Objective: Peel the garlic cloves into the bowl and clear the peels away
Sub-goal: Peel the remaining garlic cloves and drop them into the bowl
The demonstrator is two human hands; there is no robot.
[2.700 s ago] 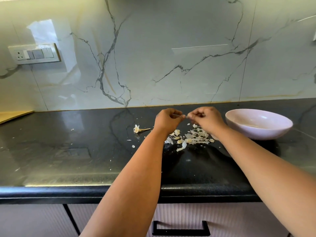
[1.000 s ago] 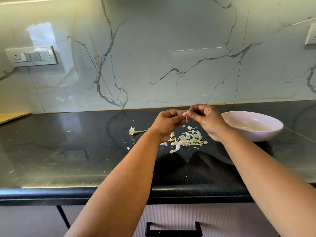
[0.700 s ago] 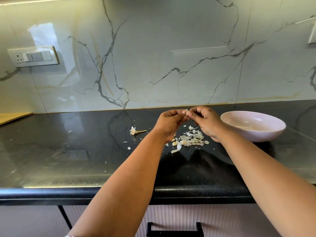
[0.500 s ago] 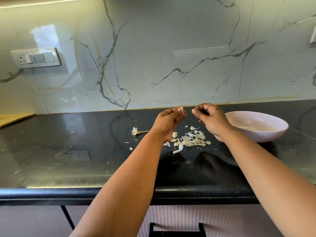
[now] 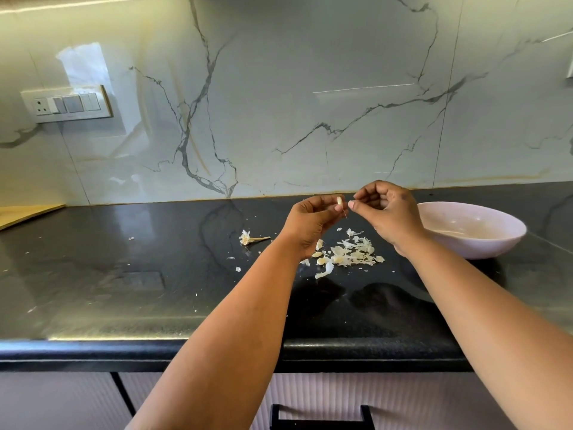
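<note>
My left hand (image 5: pixel 311 220) pinches a small pale garlic clove (image 5: pixel 339 201) between thumb and fingertips, held above the black counter (image 5: pixel 124 274). My right hand (image 5: pixel 389 214) hovers just right of it with curled fingers, its thumb and forefinger pinching a thin strip of peel (image 5: pixel 345 213) that hangs beside the clove. Below both hands lies a pile of papery garlic peels (image 5: pixel 347 256), with a few clove-like pieces mixed in. A pale pink bowl (image 5: pixel 474 240) stands to the right of my right hand; nothing in it can be made out.
A garlic stem with its root end (image 5: pixel 249 238) lies left of the pile, with small peel flakes scattered round it. A marble backsplash rises behind the counter, with a switch panel (image 5: pixel 66 103) at the left. A wooden board's corner (image 5: pixel 28 212) shows at far left.
The hands, joined on the clove a second ago, have drawn slightly apart. The clove stays in my left hand while my right pulls a thin strip of peel away.
</note>
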